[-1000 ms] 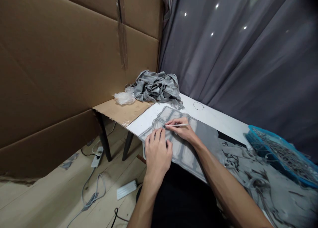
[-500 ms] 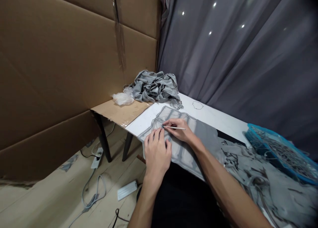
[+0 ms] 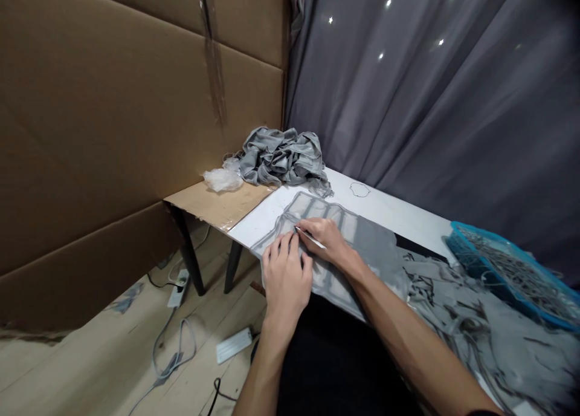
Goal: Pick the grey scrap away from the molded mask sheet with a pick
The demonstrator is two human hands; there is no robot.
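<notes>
A thin white stick-like tool [image 3: 313, 239] is pinched in my right hand [image 3: 325, 237], its dark tip touching the grey sheet material [image 3: 371, 243] with pale rectangular panels. My left hand [image 3: 287, 271] lies palm down on the near left part of that sheet, fingers spread slightly and holding nothing I can see. The fingertips of my left hand are just beside the tool's tip. Whatever small item may lie under the tip is too small to make out.
Crumpled grey fabric [image 3: 285, 156] and a clear plastic bag [image 3: 223, 179] lie at the table's far left. A thin dark loop [image 3: 359, 190] rests on the white table [image 3: 389, 207]. Rightward are a blue basket [image 3: 480, 259] of grey strands and grey scraps [image 3: 512, 343]. Cables lie on the floor.
The tool in my right hand has turned, its back end swinging down toward me. My right hand has shifted slightly left; my left hand stays in place.
</notes>
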